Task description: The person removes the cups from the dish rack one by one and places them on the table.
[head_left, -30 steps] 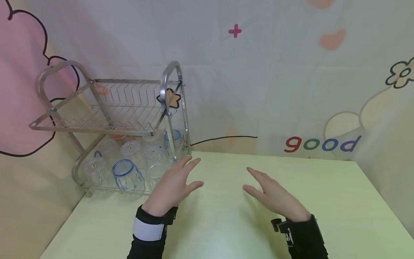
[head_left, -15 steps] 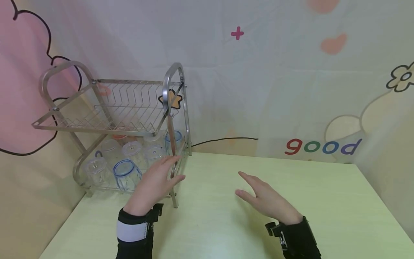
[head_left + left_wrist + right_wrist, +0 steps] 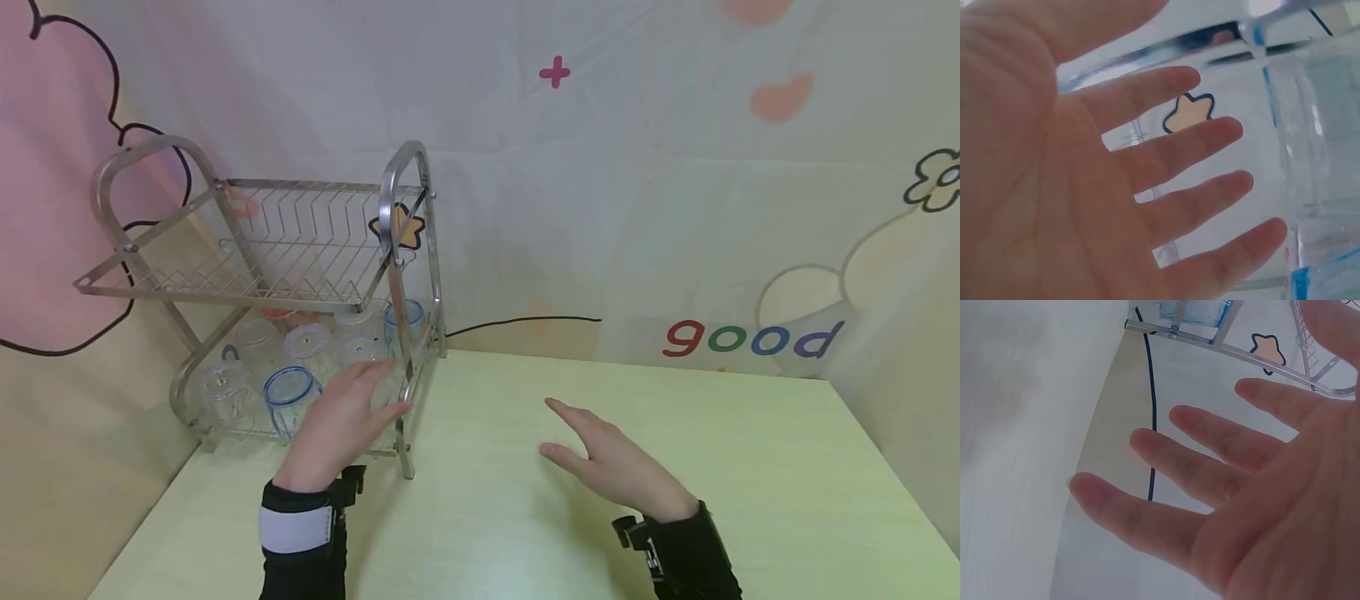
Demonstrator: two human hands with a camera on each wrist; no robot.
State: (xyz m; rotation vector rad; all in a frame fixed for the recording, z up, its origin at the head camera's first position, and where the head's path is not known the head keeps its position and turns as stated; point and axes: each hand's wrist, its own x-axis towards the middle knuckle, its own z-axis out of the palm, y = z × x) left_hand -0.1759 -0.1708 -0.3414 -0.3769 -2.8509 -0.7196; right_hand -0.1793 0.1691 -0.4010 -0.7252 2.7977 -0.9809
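In the head view a two-tier metal dish rack stands at the left, several clear glasses on its lower shelf. A blue-rimmed glass sits at the front of that shelf. My left hand, fingers extended, is in front of the rack's right part and hides some of the glasses. Its palm and spread fingers show in the left wrist view, holding nothing, with clear glass beyond the fingertips. Over the table to the right, my right hand has straight fingers and nothing in it.
A pale green table carries the rack. Behind it hangs a printed cloth with hearts, flowers and the word "good". The rack's upper shelf has wire dividers. A glass with a red-orange rim is at the back of the lower shelf.
My left hand has moved left, from beside the rack's right leg to in front of its lower shelf. My right hand has shifted slightly left. The glasses have stayed in place.
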